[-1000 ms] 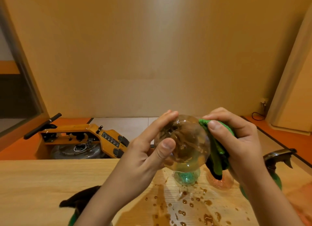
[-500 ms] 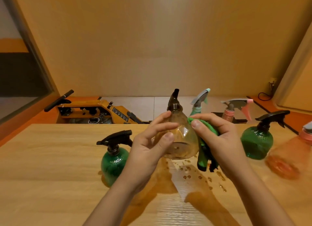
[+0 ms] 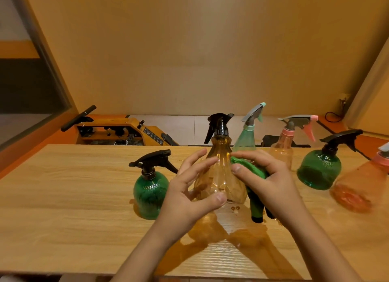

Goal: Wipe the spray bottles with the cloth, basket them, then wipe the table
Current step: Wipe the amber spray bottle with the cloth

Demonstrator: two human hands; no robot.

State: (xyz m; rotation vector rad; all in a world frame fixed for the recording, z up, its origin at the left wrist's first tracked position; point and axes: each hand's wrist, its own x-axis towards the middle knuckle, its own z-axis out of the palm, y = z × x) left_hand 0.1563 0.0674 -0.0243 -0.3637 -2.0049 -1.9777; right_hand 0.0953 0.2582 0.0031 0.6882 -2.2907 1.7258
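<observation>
An amber clear spray bottle (image 3: 220,157) with a black trigger head stands upright at the middle of the wooden table (image 3: 73,197). My left hand (image 3: 189,195) holds it from the left, thumb on its lower front and fingers spread along its side. My right hand (image 3: 271,180) grips a green cloth (image 3: 249,167) and presses it against the bottle's right shoulder; the cloth's loose end hangs down to the table. No basket is in view.
Other spray bottles stand around: a green one (image 3: 150,189) at left, a teal one (image 3: 245,138) and a pink one (image 3: 283,147) behind, a green one (image 3: 319,170) and an orange-pink one (image 3: 357,187) at right. A wet patch (image 3: 221,239) lies before me. A yellow machine (image 3: 117,132) sits beyond the table.
The amber bottle has turned from base-toward-me to upright and come down onto the table. My right hand with the cloth moved along its right side. The view dropped toward the table.
</observation>
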